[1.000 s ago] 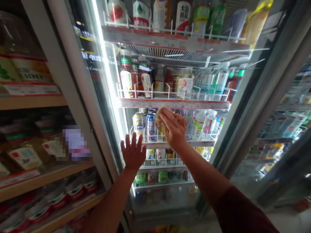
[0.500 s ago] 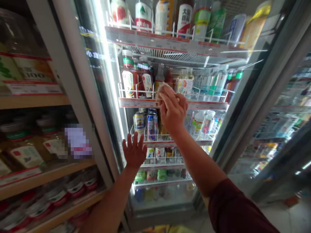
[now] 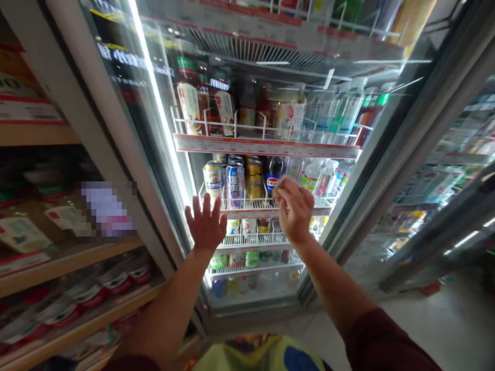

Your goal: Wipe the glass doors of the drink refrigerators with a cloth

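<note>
Glass door (image 3: 251, 98): centre frame.
Left hand (image 3: 204, 226): splayed wide, gripping nothing, probably bracing me.
Right hand (image 3: 297, 211): curled; contents I can't tell.

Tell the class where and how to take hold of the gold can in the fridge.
Probably around its upper body, from the front, with the glass door opened. The gold can stands upright, a round cylinder, while the blue can to its left and the bottle to its right make a sideways approach look awkward.

The door frame (image 3: 402, 149) is grey, the right sleeve (image 3: 382, 335) maroon
</note>
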`<state>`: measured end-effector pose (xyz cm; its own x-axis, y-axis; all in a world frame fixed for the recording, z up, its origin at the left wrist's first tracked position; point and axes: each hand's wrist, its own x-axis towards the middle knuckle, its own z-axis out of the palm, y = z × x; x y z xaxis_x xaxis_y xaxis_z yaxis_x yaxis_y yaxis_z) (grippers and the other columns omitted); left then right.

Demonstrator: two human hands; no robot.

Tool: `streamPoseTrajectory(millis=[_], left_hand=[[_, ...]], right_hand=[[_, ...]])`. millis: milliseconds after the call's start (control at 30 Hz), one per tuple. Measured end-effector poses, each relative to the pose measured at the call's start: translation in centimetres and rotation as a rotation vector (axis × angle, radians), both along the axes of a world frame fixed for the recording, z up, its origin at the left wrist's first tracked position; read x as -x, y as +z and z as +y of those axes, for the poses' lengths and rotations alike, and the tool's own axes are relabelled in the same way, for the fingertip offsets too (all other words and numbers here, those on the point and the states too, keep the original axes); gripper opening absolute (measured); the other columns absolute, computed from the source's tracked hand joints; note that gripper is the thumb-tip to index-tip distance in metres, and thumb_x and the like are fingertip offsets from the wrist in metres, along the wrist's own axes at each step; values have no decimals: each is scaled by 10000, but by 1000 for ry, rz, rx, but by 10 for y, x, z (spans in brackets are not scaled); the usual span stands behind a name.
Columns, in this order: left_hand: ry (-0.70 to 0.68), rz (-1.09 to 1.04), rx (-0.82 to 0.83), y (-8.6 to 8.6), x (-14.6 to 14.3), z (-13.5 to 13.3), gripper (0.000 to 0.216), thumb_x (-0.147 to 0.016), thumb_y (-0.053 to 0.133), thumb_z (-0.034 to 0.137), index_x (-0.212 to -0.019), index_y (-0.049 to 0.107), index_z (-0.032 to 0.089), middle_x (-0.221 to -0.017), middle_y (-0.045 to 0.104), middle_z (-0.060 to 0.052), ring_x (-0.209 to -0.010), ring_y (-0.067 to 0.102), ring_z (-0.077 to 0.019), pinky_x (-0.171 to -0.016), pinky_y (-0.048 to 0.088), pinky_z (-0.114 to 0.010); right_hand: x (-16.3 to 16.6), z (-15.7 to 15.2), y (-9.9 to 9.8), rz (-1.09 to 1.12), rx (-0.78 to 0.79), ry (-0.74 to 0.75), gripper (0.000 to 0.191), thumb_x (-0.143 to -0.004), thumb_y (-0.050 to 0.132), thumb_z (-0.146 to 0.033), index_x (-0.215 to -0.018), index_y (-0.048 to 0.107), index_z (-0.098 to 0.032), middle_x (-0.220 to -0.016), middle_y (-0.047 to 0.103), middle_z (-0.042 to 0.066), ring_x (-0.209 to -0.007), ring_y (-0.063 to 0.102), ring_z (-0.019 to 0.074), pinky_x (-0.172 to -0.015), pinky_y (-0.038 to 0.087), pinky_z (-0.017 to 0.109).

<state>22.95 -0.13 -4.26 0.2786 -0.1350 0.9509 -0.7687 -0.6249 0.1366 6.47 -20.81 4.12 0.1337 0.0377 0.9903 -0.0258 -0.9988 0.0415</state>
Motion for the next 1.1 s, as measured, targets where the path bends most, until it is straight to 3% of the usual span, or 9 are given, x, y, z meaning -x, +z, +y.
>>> streamPoseTrajectory(millis=[67, 133, 300, 367, 533, 733, 933, 1000, 1100], left_hand=[[-30, 11, -12, 0, 0, 0, 539, -987, 436, 485, -1425, 529, 184, -1576, 409, -132, -1572, 49, -276, -1245, 10, -567], [-51, -2, -31, 1, 1, 1, 538, -993, 443, 462, -1441, 500, 169, -1601, 366, -132, -1574, 12, -261, -1247, -17, -558], [18, -149, -63, 6, 4, 3, 585, -988, 469, 370, -1539, 356, 210, -1647, 272, -115, -1575, 7, -249, -1253, 38, -551], [33, -205, -67, 9, 5, 3, 629, -978, 484, 336, -1566, 300, 209, -1652, 254, -120, -1574, 24, -260, -1249, 73, -557], [15, -205, -60, 8, 2, 4, 673, -947, 537, 327, -1568, 305, 213, -1636, 291, -130, -1570, 60, -296, -1239, 104, -587], [8, -141, -44, 3, -4, 4, 717, -928, 547, 331, -1584, 265, 271, -1640, 286, -111, -1570, 51, -297, -1248, 61, -598], [-13, -160, -41, 4, -5, 4, 770, -897, 591, 310, -1588, 249, 304, -1656, 246, -86, -1568, 62, -307, -1255, 58, -604], [-23, -136, -36, 4, -5, 5, 757, -901, 584, 318, -1584, 259, 313, -1654, 255, -77, -1568, 52, -303, -1255, 50, -611], [-15, -147, -23, 3, -5, 4, 751, -905, 585, 327, -1584, 262, 306, -1648, 268, -82, -1568, 65, -300, -1254, 73, -602]], right_hand=[[6, 5, -34, 191, 155, 80, 330, -943, 583, -167, -1231, 662, -306, -1265, 711, -27, -1143, 615, 188, -1012, 435, 376], [11, 1, -48, 274, 204, 107, 319, -937, 606, -172, -1218, 669, -308, -1238, 725, -38, -1110, 630, 181, -1006, 440, 368], [16, -32, -17, -33, -79, -42, 313, -949, 560, -135, -1204, 671, -279, -1326, 677, 28, -1197, 629, 201, -1048, 458, 424], [18, -33, -18, -68, -98, -50, 335, -948, 551, -123, -1231, 659, -266, -1343, 665, 45, -1228, 618, 206, -1047, 466, 429], [24, -31, -40, 152, 74, 25, 350, -940, 582, -132, -1248, 658, -279, -1285, 704, 22, -1210, 626, 195, -1028, 476, 383], [37, -81, -4, -199, -155, -126, 316, -960, 537, -139, -1226, 659, -259, -1333, 671, 81, -1172, 656, 204, -1029, 454, 426], [38, -65, -38, 13, -14, -36, 317, -938, 557, -103, -1203, 666, -238, -1264, 705, 80, -1200, 649, 194, -1019, 467, 373], [39, -71, -27, 11, -2, -37, 312, -940, 553, -105, -1195, 667, -244, -1262, 706, 73, -1186, 657, 188, -1012, 472, 373], [42, -92, 5, -190, -130, -112, 257, -953, 542, -151, -1154, 680, -230, -1271, 698, 93, -1160, 666, 211, -999, 467, 418]])
